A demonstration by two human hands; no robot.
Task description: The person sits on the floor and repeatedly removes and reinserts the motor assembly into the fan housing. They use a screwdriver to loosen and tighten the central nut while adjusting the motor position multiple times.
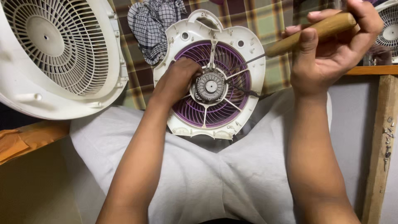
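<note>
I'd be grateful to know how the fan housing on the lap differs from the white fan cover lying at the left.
The fan housing shows purple blades and a bare grey motor; the white fan cover is all white, with a closed hub. The left hand rests on the housing; no hand touches the cover. The cover looks larger. Both are round, with radial ribs.

Plaid cloth [265, 25] bears fan housing [215, 74] (white); checked rag [151, 25]
</note>
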